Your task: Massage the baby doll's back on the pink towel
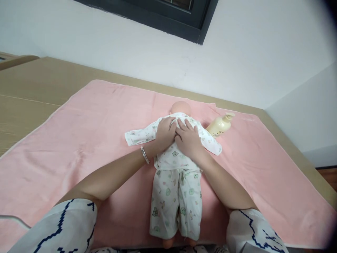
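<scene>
A baby doll (pixel 175 161) in a white patterned top and trousers lies on a pink blanket (pixel 110 116), its head at the far end and its feet toward me. No facial features show on the head, and its sleeves spread out to both sides. My left hand (pixel 165 133), with a silver bangle on the wrist, rests flat on the upper part of the doll's top. Beside it, my right hand (pixel 189 138) lies with fingers spread on the same area. The two hands touch near the middle. Neither grasps anything.
A cream pump bottle (pixel 220 125) lies tilted on the blanket by the doll's right-side sleeve. The blanket covers much of a wooden surface (pixel 34 84) against a white wall. A dark window frame (pixel 179 21) is above. A pale cable (pixel 15 219) enters at lower left.
</scene>
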The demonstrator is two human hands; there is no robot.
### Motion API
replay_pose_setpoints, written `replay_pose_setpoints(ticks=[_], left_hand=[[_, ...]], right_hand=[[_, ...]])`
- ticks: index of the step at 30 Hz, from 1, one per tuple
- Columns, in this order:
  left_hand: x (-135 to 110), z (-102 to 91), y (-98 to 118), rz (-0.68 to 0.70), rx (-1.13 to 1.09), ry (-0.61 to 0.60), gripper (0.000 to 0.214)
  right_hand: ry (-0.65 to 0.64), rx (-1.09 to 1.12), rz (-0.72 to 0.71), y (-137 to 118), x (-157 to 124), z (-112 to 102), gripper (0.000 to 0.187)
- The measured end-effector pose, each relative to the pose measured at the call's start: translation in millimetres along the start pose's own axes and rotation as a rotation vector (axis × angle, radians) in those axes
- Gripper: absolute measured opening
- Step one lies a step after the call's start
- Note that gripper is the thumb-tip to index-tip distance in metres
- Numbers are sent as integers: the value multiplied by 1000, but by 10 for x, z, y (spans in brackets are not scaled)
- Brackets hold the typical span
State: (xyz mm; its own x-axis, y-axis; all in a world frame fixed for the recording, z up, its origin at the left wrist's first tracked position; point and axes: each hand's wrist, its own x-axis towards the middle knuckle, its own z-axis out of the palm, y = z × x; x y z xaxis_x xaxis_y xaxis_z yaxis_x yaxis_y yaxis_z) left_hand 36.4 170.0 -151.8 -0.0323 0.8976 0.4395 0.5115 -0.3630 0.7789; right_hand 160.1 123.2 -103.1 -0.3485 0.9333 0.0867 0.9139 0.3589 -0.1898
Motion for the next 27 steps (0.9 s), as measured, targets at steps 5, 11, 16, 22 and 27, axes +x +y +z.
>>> replay_pose_setpoints(ticks=[5,11,16,22,27], left_hand=[[-165,32,66,194,240,22,37],[-109,27,49,191,281,-46,38],[79,-34,-83,238,314,-137,32],[-118,-34,150,217,502,-141,47],[-259,-24,288,242,473,-144,45]], right_hand=[[194,24,107,245,163,1,52],[263,-58,101,276,163,10,45],[162,-149,79,37,-34,54,55],[110,-64,72,127,36,-31,49],[120,-6,52,343,234,-38,52]])
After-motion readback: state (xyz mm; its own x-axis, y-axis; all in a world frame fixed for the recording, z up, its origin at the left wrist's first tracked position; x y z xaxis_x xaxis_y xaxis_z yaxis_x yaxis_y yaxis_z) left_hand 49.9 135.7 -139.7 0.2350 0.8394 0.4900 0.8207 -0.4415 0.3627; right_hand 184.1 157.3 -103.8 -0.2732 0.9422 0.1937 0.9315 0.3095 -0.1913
